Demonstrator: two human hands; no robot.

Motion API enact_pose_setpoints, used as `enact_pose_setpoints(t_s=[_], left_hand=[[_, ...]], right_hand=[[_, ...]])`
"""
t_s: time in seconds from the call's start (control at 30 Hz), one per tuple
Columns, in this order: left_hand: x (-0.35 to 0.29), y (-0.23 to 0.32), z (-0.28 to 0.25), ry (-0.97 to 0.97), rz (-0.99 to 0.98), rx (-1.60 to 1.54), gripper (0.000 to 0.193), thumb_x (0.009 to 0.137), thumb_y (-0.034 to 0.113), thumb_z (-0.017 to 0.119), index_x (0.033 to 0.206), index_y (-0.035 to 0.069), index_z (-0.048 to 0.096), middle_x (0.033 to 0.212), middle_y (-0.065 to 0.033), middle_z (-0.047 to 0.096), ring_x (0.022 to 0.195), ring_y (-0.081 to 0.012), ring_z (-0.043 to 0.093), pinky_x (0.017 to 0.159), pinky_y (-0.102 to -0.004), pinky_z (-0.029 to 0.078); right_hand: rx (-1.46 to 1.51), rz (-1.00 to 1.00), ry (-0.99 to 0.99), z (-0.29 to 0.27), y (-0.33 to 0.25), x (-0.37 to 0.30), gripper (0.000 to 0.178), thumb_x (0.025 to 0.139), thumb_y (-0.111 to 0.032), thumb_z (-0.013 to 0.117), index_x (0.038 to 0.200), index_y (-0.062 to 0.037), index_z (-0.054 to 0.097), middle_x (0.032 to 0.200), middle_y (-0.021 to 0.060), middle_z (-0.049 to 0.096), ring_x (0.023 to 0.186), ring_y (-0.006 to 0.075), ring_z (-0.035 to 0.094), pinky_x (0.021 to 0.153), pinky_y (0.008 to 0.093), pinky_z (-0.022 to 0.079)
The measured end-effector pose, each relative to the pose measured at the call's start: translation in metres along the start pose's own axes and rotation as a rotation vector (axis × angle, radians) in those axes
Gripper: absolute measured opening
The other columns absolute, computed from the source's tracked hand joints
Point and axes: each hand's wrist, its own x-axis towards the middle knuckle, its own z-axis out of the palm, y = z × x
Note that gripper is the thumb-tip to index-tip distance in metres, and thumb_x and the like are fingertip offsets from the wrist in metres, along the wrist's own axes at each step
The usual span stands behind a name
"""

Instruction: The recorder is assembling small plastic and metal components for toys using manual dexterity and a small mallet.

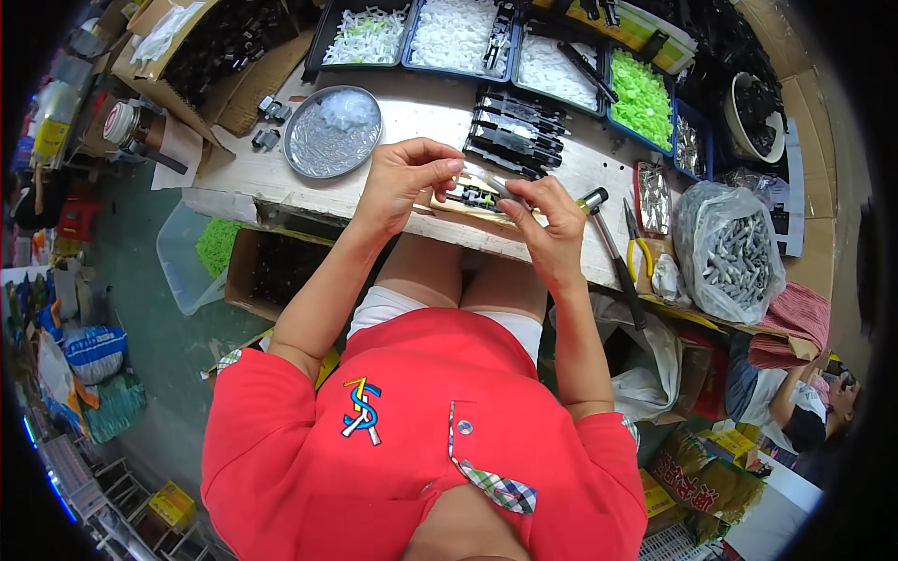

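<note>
My left hand is closed in a pinch, thumb against index finger. A small whitish bit shows at its fingertips, too small to name. My right hand is closed around a slim grey piece that points toward the left hand. Just below the fingertips, at the bench's near edge, lies a black mechanism with shiny metal parts. Beyond the hands several long black mechanisms lie in a row. A round metal tray with small clear pieces stands to the left.
At the back are bins of white parts and bright green parts. To the right lie a hammer, yellow-handled pliers and a clear bag of metal parts. A cardboard box of black parts stands at the left.
</note>
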Motion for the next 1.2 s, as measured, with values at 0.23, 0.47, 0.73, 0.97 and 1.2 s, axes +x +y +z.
enact_pose_setpoints(t_s=[0.23,0.47,0.73,0.97,1.2], left_hand=[[-0.002,-0.004,0.002,-0.018,-0.002,0.026,0.012,0.077,0.004,0.066,0.086,-0.003,0.064,0.068,-0.0064,0.061,0.054,-0.0090,0.055,0.045,-0.0205,0.045],[-0.002,0.006,0.006,-0.031,-0.260,-0.052,0.009,0.076,0.004,0.065,0.082,-0.002,0.063,0.067,-0.0060,0.060,0.052,-0.0087,0.055,0.042,-0.0206,0.045],[-0.005,0.000,0.014,-0.023,-0.266,-0.086,0.017,0.082,0.012,0.063,0.091,-0.003,0.063,0.070,-0.0073,0.061,0.051,-0.0093,0.057,0.039,-0.0157,0.042],[-0.003,-0.041,0.014,0.055,0.613,1.039,0.024,0.065,0.010,0.071,0.089,0.009,0.066,0.085,-0.0014,0.061,0.087,-0.0177,0.051,0.072,-0.0295,0.038],[0.001,-0.063,0.019,0.072,0.566,1.189,0.025,0.060,0.013,0.071,0.085,0.013,0.066,0.094,0.0004,0.057,0.096,-0.0196,0.044,0.080,-0.0345,0.028]], right_hand=[[-0.029,-0.013,-0.019,0.002,0.003,-0.001,0.017,0.071,-0.003,0.068,0.086,-0.0018,0.063,0.074,0.0075,0.056,0.067,0.0214,0.054,0.058,0.0302,0.042],[-0.413,-0.476,0.019,0.001,-0.001,-0.002,0.018,0.066,-0.001,0.066,0.084,-0.0051,0.062,0.069,0.0042,0.053,0.065,0.0212,0.052,0.061,0.0330,0.039],[-0.043,-0.012,-0.047,-0.007,0.012,-0.012,0.016,0.074,-0.001,0.063,0.090,-0.0045,0.063,0.074,0.0072,0.056,0.066,0.0204,0.054,0.059,0.0287,0.043],[0.351,0.569,-0.077,-0.047,0.039,-0.026,0.014,0.078,-0.010,0.066,0.087,0.0003,0.064,0.074,0.0016,0.062,0.062,0.0058,0.052,0.055,0.0202,0.042],[0.204,0.589,-0.112,-0.040,0.042,-0.021,0.012,0.076,-0.010,0.066,0.085,-0.0011,0.064,0.066,0.0004,0.061,0.059,0.0048,0.051,0.052,0.0190,0.040]])
